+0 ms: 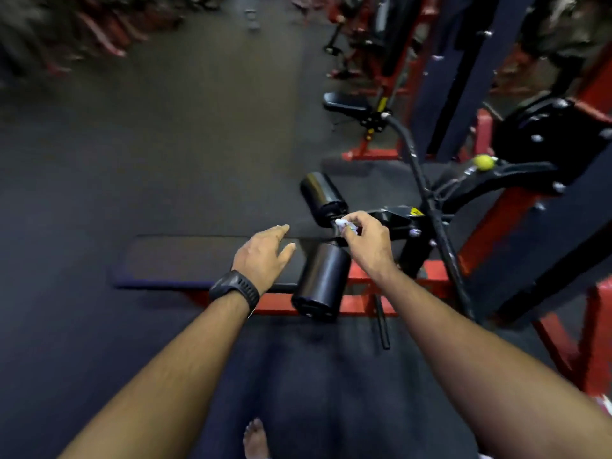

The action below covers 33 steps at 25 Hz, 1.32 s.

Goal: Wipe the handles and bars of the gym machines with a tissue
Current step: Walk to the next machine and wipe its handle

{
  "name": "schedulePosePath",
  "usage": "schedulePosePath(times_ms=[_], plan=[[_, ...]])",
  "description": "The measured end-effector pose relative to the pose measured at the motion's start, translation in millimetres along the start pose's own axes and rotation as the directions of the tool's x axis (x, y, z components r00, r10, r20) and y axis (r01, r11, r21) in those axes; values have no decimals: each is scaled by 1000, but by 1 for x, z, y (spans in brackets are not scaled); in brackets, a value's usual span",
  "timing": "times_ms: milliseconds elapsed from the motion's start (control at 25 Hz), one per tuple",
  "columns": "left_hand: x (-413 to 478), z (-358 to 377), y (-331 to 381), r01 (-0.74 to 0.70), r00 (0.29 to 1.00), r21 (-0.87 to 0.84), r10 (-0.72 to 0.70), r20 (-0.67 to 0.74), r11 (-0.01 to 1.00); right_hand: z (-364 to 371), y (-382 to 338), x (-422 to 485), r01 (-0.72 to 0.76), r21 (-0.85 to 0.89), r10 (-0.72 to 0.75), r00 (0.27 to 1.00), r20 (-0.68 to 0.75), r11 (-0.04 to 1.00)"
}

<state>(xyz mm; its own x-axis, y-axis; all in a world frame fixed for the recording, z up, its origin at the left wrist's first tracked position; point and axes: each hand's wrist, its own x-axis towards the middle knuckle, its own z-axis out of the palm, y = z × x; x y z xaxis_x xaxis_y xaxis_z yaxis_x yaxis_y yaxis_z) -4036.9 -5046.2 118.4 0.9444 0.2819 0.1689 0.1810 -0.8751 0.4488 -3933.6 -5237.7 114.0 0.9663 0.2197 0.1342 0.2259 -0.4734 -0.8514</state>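
Here the right hand (pixel 367 241) pinches a tissue (pixel 346 225) on the bar (pixel 332 225) beyond the near roller pad (pixel 323 283); the left hand (pixel 265 260) hovers straight-fingered beside that pad; the yellow label (pixel 415 212) is unreadable.

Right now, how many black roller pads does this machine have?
2. The far roller pad lies beyond the right hand, which pinches the tissue on the bar between them; the near roller pad lies right of the left hand. More may be hidden.

Beneath your right fingers (pixel 356 220), the dark floor (pixel 165 144) carries the machine's red frame (pixel 364 304). Nearer you than those fingers, your bare foot (pixel 255 438) stands on it.
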Motion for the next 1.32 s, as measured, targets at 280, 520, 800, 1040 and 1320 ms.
schedulePosePath(times_ms=[280, 520, 800, 1040, 1320], plan=[[-70, -132, -166, 325, 936, 94, -306, -172, 941, 182, -147, -13, 146, 148, -184, 939, 290, 978], [-125, -243, -328, 486, 866, 113, -460, -196, 867, 372, -271, -57, 144, 211, -222, 882, 415, 967], [-135, -342, -487, 567, 818, 164, -527, -233, 807, 539, -383, -56, 119, 373, -298, 831, 469, 920], [-60, -402, -627, 551, 830, 190, -510, -227, 812, 701, -467, 0, 79, 475, -335, 809, 484, 877], [66, -495, -789, 572, 819, 225, -537, -201, 789, 847, -571, 124, -16, 538, -265, 858, 441, 843]])
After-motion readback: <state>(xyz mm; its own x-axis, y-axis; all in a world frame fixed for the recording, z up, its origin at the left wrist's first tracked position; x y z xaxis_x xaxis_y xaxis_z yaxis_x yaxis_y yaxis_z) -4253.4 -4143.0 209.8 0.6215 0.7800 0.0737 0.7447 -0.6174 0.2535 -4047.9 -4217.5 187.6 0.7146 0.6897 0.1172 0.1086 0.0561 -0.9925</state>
